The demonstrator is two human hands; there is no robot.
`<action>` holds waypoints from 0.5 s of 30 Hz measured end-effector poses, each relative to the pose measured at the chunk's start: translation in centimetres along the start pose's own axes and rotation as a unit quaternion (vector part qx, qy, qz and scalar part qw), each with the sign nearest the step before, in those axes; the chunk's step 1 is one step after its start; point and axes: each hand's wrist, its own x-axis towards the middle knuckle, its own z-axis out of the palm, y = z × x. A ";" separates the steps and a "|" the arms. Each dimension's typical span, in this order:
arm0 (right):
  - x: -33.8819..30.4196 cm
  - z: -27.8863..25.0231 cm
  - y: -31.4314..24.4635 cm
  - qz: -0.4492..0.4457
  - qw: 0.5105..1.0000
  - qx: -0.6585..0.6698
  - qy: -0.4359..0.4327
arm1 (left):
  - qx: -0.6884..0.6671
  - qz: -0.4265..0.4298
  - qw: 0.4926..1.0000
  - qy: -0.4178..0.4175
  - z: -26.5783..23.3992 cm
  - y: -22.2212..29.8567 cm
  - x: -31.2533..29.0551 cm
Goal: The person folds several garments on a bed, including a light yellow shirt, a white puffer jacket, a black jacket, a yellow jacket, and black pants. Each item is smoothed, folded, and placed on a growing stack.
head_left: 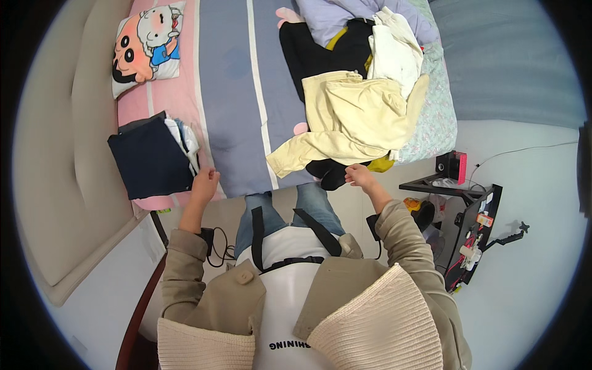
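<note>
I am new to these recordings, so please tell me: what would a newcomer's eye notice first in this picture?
First, the heap of clothes on the bed's right side, with a pale yellow garment spread on top; the right hand reaches its lower edge. Next, the cartoon pillow at the upper left. Below it lies a folded dark stack, with the left hand at its corner.

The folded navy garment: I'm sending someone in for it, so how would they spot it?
Start at the bed and its cartoon pillow. Just below lies a stack of folded clothes, with the left hand at its edge. The folded navy garment is the flat, dark top layer, unlike the loose pile of clothes across the bed.
</note>
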 end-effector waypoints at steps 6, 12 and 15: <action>8.0 -8.1 4.2 -0.127 0.938 -0.283 0.153 | -0.017 -0.035 0.999 -0.031 4.8 6.8 -0.2; 9.9 -14.0 2.6 -0.232 0.888 -0.341 0.202 | 0.033 -0.015 0.998 -0.043 10.5 15.1 0.4; 11.0 -15.4 1.4 -0.244 0.860 -0.396 0.210 | 0.045 -0.015 0.998 -0.046 13.2 19.0 0.5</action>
